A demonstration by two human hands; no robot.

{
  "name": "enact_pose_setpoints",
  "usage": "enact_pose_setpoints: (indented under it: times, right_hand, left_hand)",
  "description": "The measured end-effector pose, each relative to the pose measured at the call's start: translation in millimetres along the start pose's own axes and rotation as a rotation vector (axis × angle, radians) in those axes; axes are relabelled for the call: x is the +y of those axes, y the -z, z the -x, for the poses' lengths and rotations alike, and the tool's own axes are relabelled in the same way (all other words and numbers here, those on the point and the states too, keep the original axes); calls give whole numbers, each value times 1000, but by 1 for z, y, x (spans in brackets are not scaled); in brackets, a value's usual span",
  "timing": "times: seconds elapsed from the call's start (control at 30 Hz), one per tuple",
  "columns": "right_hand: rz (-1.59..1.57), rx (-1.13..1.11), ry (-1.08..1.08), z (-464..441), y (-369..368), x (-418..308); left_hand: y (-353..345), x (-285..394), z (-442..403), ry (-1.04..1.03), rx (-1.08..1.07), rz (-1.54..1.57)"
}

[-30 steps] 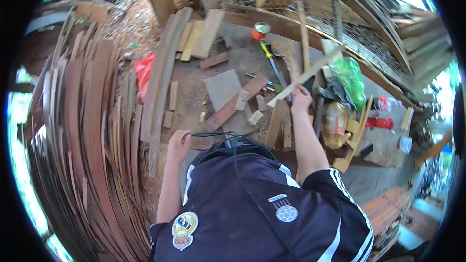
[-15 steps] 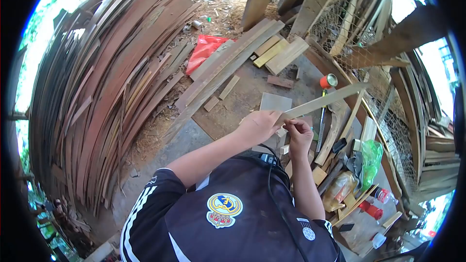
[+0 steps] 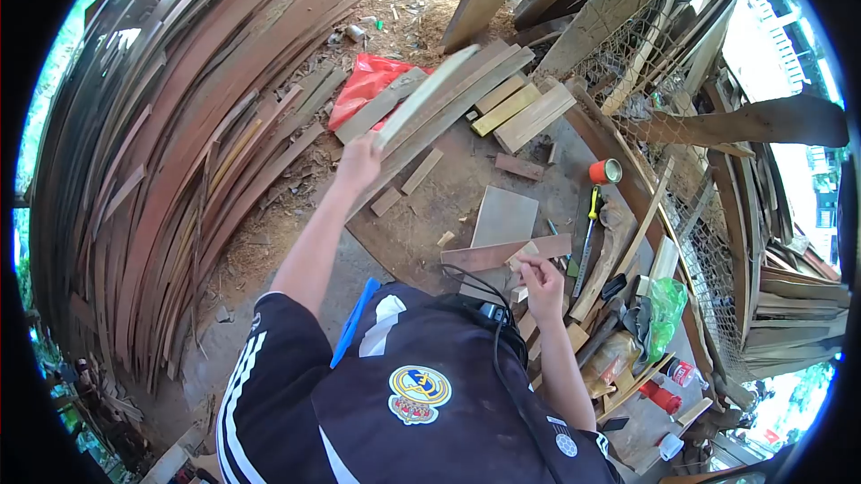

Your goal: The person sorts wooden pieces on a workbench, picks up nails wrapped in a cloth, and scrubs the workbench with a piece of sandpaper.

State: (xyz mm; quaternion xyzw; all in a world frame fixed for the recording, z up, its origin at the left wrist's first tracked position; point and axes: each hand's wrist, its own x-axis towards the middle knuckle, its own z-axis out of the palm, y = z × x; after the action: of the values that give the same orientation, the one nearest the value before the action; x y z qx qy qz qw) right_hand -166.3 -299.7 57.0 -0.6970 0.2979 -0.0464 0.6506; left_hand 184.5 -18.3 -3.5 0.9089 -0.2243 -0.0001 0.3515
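Observation:
My left hand (image 3: 360, 161) is closed around one end of a long pale wooden strip (image 3: 429, 95). The strip slants up and away, over the long boards at the table's left edge. Lower down and to the right, my right hand (image 3: 542, 288) has its thumb and fingers pinched on a small light wood block (image 3: 522, 256). Just behind that block lies a reddish-brown wood piece (image 3: 489, 256), and a flat grey square board (image 3: 505, 217) is beyond it.
A large stack of planks (image 3: 179, 152) fills the left side. On the table's right are an orange can (image 3: 605, 172), a yellow-handled tool (image 3: 593, 206), a green plastic bag (image 3: 665, 313) and a red bottle (image 3: 662, 398). Wood blocks (image 3: 534, 116) lie at the far end.
My left hand has swung the wooden strip left and away from my right hand. My right hand has dropped slightly toward me, and the small wood block now shows at its fingertips.

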Motion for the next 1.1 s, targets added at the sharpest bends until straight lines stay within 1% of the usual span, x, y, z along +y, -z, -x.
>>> enact_pose_setpoints:
  times: [0.03,0.1,0.17,0.27,0.37,0.47,0.57,0.67,0.77,0.87,0.97,1.07,1.1]
  right_hand:
    - [43,25,-44,5,2,0]
    - [86,34,-59,14,6,4]
    - [119,75,-88,21,10,14]
    - [173,99,-131,31,12,11]
    - [171,138,-174,39,14,15]
    - [190,157,-202,45,17,22]
    - [198,166,-231,48,24,38]
    - [209,175,-261,54,25,44]
    - [259,178,-257,60,27,50]
    - [344,184,-230,63,30,63]
    - [435,162,-214,67,36,75]
    - [531,173,-226,72,41,83]
    - [556,179,-224,72,41,84]
  left_hand:
    - [-10,-26,-9,17,6,-25]
    - [-25,-56,-20,30,-6,-92]
    - [-39,-70,-26,26,-42,-174]
    - [-60,-71,-24,16,-48,-155]
    - [-62,-53,-26,255,-94,-88]
    - [-55,-42,-28,386,-178,-69]
    - [-64,-70,-34,320,-181,32]
    - [-64,-71,-37,323,-114,28]
    - [-65,-74,-37,309,-118,53]
    - [-72,-89,-35,343,-159,252]
    - [-71,-94,-33,267,-175,208]
    - [-68,-91,-33,140,-163,2]
    - [-70,-91,-34,129,-157,-131]
